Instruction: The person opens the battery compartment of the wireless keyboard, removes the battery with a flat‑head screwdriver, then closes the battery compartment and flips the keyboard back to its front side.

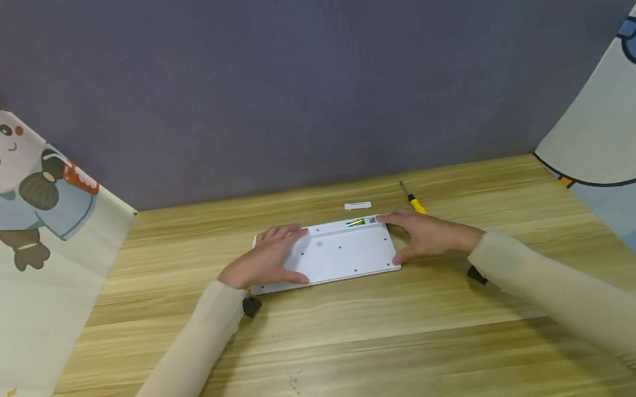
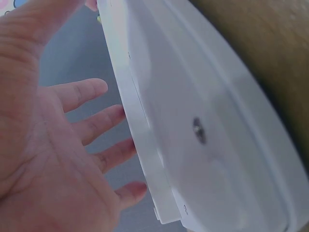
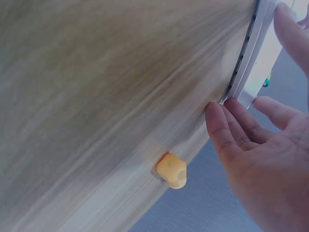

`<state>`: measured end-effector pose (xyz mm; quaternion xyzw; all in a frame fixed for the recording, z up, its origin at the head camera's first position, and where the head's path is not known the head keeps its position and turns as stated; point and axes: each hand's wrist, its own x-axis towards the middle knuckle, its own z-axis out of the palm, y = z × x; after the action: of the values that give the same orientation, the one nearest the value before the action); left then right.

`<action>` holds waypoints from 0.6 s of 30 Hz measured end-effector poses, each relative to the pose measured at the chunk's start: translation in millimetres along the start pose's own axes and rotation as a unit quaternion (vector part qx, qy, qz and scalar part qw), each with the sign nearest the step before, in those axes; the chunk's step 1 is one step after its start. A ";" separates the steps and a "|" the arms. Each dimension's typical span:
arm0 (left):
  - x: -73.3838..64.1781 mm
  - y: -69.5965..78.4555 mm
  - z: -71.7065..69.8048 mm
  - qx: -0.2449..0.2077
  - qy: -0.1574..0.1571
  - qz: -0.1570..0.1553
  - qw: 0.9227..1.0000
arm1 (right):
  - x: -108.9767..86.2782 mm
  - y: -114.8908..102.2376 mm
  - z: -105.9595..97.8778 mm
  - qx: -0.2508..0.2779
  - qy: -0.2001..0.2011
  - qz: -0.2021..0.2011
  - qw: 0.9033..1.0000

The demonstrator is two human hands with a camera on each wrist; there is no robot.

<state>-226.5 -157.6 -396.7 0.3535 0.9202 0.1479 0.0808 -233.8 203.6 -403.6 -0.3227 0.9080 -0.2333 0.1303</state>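
Note:
A white keyboard (image 1: 347, 258) lies with its screw-dotted underside up on the wooden table. Its raised back strip has an uncovered slot showing a green-and-yellow battery (image 1: 355, 223). My left hand (image 1: 269, 259) holds the left part, thumb at the near edge and fingers at the far edge; the left wrist view shows those fingertips against the white edge (image 2: 145, 154). Gripping the right end, my right hand (image 1: 427, 232) has its thumb at the near corner and fingers at the far corner. A small white cover strip (image 1: 358, 206) lies just behind the keyboard.
A screwdriver with a yellow handle (image 1: 417, 205) lies behind the right hand, its shaft toward the back. A dark grey panel (image 1: 307, 84) rises at the table's back edge, and printed cartoon panels (image 1: 46, 180) flank both sides.

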 end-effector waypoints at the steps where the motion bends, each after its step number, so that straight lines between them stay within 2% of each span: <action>1: 0.3 0.3 0.0 0.000 -0.001 0.000 1.000 | 0.1 0.0 0.1 0.000 0.000 0.001 1.000; 18: 11.7 12.0 3.1 -0.012 -0.012 -0.010 1.000 | -0.1 -0.1 -0.1 -0.004 -0.002 0.006 1.000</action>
<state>-226.8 -140.6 -396.1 0.3452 0.9207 0.1541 0.0973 -233.7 203.6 -403.5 -0.3183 0.9105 -0.2281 0.1327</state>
